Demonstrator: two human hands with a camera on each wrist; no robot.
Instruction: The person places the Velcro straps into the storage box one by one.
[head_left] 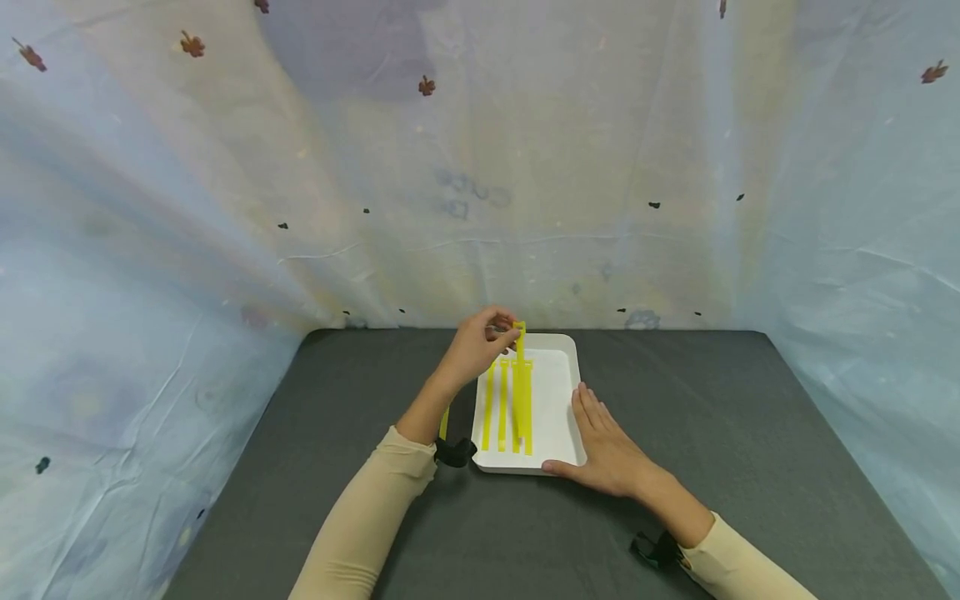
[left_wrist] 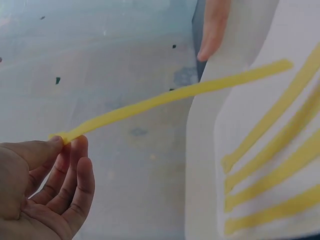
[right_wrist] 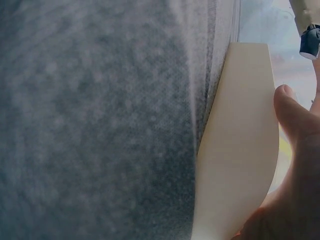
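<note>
In the head view my left hand (head_left: 474,346) pinches the far end of a yellow strip (head_left: 521,383) between thumb and fingers. The strip slants over a white tray (head_left: 557,400), its other end low above the tray floor. Several similar yellow strips (left_wrist: 272,207) lie side by side in the tray, as the left wrist view shows. My right hand (head_left: 611,454) rests against the tray's near right corner, fingers straight along the right side and thumb at the near edge. The right wrist view shows the tray's outer wall (right_wrist: 240,140) beside that hand.
Partly hidden by my left forearm, another yellow strip (head_left: 443,423) lies left of the tray. A dark grey cloth (head_left: 712,417) covers the table. Pale patterned curtains (head_left: 525,167) hang behind and at both sides. Each wrist wears a dark band (head_left: 455,452).
</note>
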